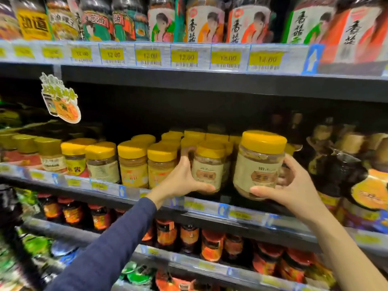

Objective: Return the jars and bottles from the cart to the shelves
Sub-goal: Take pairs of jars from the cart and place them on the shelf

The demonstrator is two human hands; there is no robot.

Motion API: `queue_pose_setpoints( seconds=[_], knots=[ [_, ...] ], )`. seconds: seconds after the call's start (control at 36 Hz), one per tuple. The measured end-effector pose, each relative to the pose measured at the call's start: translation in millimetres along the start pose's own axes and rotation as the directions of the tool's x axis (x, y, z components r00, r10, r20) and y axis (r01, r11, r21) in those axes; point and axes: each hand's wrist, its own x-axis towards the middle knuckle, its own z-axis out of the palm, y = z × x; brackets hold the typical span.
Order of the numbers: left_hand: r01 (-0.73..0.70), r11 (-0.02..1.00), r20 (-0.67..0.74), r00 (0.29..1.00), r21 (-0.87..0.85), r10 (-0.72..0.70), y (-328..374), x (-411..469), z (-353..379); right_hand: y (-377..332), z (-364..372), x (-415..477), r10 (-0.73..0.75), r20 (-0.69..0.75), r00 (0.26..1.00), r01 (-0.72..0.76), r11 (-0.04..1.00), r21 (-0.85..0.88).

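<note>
Two yellow-lidded jars with beige labels are at the middle shelf. My left hand grips the smaller-looking jar, which stands among the row of yellow-lidded jars. My right hand holds the nearer jar from below and from the right side, tilted slightly and raised just above the shelf's front edge. The cart is out of view.
Several more yellow-lidded jars fill the middle shelf to the left. Dark bottles crowd its right end. Tall bottles stand on the top shelf above price tags. Red-labelled jars line the lower shelf.
</note>
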Motion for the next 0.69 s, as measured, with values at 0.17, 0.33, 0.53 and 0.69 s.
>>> queue_pose_setpoints(
  seconds=[0.17, 0.33, 0.53, 0.69],
  knots=[
    [0.056, 0.996, 0.094, 0.994, 0.074, -0.063, -5, 1, 2, 12, -7, 6, 0.024, 0.022, 0.999, -0.025, 0.999, 0.038],
    [0.105, 0.979, 0.198, 0.97, 0.178, -0.14, -4, -1, 1, 19, -3, 6, 0.034, 0.027, 0.999, -0.034, 0.999, 0.018],
    [0.098, 0.969, 0.196, 0.97, 0.227, -0.144, -1, 0, -1, 27, 5, 6, 0.069, 0.047, 0.996, -0.07, 0.997, 0.015],
    [0.058, 0.948, 0.085, 0.992, 0.313, -0.089, 3, -5, -3, 31, 9, 8, 0.114, 0.058, 0.992, -0.114, 0.993, 0.0]
  ],
)
